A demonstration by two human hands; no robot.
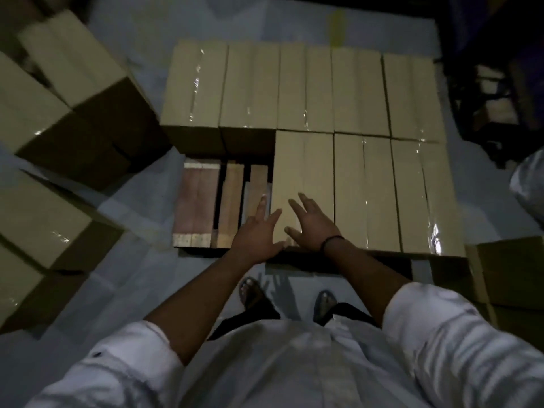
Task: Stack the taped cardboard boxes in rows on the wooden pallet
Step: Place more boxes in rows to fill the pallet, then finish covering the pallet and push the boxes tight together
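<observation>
Left hand (256, 231) and right hand (312, 222) are both spread wide with straight fingers and grip nothing. They are at the near end of the nearest box (303, 172): the left along its left edge, the right over its top, with a dark band on that wrist. Blur hides whether the palms press down. This box is long, plain tan cardboard with a seam down the middle of its top. It is the leftmost of three in the front row, and a back row (306, 86) of five lies just behind. Glossy clear tape glints along several seams. Bare slats of the wooden pallet (203, 201) show just left of the hands. Loose boxes (53, 92) lie on the pale floor to the left.
</observation>
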